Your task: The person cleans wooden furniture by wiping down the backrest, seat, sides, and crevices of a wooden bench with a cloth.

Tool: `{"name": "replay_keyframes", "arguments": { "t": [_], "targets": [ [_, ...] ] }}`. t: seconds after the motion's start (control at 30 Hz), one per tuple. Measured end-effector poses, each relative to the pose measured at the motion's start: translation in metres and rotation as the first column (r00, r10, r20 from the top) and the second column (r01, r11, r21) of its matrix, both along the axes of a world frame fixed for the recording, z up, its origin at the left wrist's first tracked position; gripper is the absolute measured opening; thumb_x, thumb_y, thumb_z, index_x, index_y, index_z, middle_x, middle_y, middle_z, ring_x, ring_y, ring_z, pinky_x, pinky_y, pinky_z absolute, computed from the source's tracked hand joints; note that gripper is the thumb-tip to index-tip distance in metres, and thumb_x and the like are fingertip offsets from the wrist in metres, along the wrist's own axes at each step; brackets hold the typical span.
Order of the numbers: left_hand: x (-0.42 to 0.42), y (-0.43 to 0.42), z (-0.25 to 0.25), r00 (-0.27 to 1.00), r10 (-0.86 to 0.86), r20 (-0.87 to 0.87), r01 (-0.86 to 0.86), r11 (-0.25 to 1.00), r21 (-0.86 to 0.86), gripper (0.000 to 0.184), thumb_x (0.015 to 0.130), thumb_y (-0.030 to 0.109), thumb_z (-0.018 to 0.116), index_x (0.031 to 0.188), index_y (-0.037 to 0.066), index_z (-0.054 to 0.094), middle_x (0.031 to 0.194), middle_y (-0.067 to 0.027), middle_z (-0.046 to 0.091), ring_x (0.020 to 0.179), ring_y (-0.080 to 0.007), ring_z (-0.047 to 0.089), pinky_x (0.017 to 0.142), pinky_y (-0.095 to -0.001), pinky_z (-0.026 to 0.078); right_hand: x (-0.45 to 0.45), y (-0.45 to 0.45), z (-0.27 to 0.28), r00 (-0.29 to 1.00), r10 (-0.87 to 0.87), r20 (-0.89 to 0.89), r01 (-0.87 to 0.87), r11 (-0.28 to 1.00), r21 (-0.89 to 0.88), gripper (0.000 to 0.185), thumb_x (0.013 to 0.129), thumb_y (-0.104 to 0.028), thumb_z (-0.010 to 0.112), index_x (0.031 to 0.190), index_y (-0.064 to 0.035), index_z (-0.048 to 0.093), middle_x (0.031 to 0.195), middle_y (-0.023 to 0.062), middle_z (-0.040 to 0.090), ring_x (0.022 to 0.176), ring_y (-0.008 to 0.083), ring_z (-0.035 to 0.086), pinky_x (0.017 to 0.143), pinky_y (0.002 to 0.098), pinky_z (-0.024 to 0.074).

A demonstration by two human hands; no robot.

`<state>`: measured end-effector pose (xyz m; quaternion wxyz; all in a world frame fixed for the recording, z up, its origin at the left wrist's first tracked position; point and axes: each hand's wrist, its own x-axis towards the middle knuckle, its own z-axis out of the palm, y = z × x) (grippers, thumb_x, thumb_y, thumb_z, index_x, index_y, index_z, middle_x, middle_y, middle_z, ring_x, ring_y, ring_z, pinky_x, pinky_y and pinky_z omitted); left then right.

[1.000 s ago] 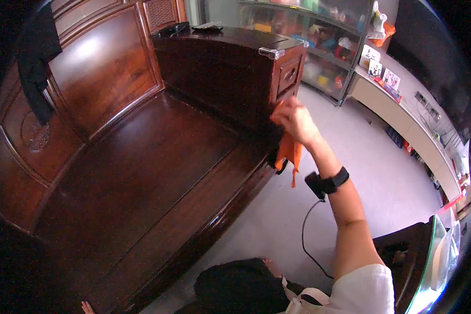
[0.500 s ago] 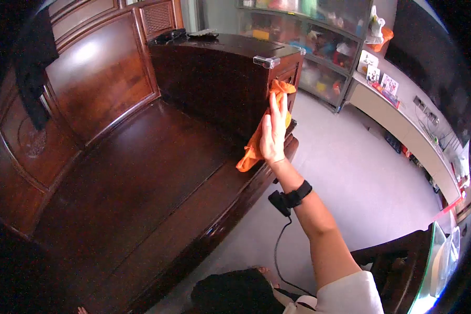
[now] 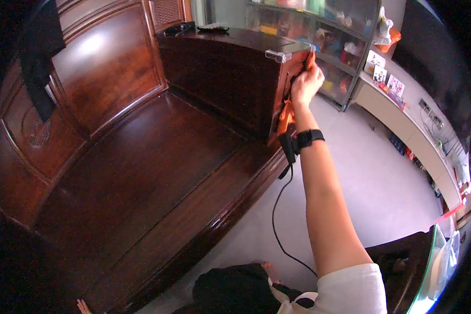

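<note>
My right hand (image 3: pixel 307 85) is at the front end panel of the dark wooden bench's armrest (image 3: pixel 220 78). Its fingers are curled onto an orange cloth (image 3: pixel 286 118) pressed against the wood. Part of the cloth shows above the fingers near the top corner, and the rest hangs below the palm. Only some fingers of my left hand (image 3: pixel 82 307) appear at the bottom left, stretched out by the wooden seat (image 3: pixel 157 167). A black strap with a cabled device (image 3: pixel 298 141) is on my right wrist.
Clear corner guards (image 3: pixel 278 56) sit on the armrest's corners. Dark items (image 3: pixel 213 29) lie on its top. Behind stands a glass-fronted cabinet (image 3: pixel 329 47). A long white counter (image 3: pixel 403 120) runs along the right. A glass-topped table (image 3: pixel 424 272) is at the lower right. Dark clothing (image 3: pixel 39 63) hangs over the backrest.
My right hand has moved up and to the right along the end panel, taking the cloth with it. Its flat fingers are now curled. More of my left hand shows.
</note>
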<state>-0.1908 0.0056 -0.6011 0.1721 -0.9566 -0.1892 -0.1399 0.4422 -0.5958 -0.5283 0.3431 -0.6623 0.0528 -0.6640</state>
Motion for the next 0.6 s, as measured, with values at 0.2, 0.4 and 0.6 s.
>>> {"name": "replay_keyframes", "arguments": {
  "t": [0.2, 0.4, 0.6],
  "targets": [
    [-0.008, 0.009, -0.01, 0.998, 0.01, 0.057, -0.008, 0.999, -0.038, 0.069, 0.078, 0.036, 0.069, 0.133, 0.004, 0.044, 0.13, -0.0221, 0.048, 0.115, -0.0418, 0.048, 0.094, -0.0474, 0.042, -0.014, -0.018, 0.005, 0.991, -0.122, -0.047, 0.113, 0.98, -0.163, 0.037, 0.075, 0.004, 0.052, 0.106, -0.0093, 0.065, 0.113, 0.0213, 0.046, 0.108, 0.0369, 0.045, 0.096, 0.042, 0.0365],
    [-0.002, 0.015, -0.011, 0.999, 0.047, -0.001, -0.047, 0.998, -0.051, 0.071, 0.076, 0.039, 0.07, 0.133, 0.004, 0.044, 0.132, -0.0219, 0.046, 0.118, -0.0407, 0.046, 0.096, -0.0475, 0.04, -0.011, -0.001, -0.005, 0.981, -0.11, -0.16, 0.098, 0.992, -0.078, 0.044, 0.077, -0.001, 0.05, 0.119, -0.0073, 0.057, 0.11, 0.022, 0.049, 0.101, 0.038, 0.05, 0.091, 0.0435, 0.0398],
    [-0.01, 0.024, -0.018, 0.998, 0.01, 0.057, -0.008, 0.999, -0.052, 0.072, 0.075, 0.043, 0.069, 0.132, 0.005, 0.046, 0.134, -0.02, 0.045, 0.12, -0.0395, 0.044, 0.098, -0.0478, 0.038, -0.035, 0.03, -0.116, 0.982, -0.003, -0.19, 0.01, 0.999, 0.033, 0.044, 0.075, 0.005, 0.046, 0.117, -0.0035, 0.056, 0.112, 0.0231, 0.05, 0.106, 0.0408, 0.048, 0.091, 0.0455, 0.0393]
  ]
}}
